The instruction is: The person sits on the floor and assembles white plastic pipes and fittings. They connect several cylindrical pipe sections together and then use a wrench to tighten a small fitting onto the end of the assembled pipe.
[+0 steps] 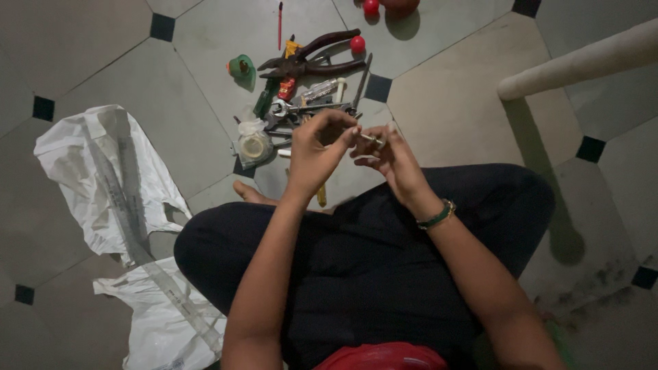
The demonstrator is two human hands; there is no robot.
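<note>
I sit cross-legged on a tiled floor. My left hand (317, 152) and my right hand (391, 161) meet above my knees, and both pinch a small metal part (371, 140), thin and shiny, held between the fingertips. A green bangle (439, 216) is on my right wrist. Just beyond my hands lies a heap of hand tools (308, 89): large dark pliers (315, 60), spanners, a green-handled screwdriver and a clear roll of tape (254, 146).
A crumpled white plastic sack (116, 199) lies on the floor at the left. A green cap (240, 66), a red pen (279, 24) and red balls (371, 7) lie past the tools. A pale rod or pipe (582, 62) crosses the upper right.
</note>
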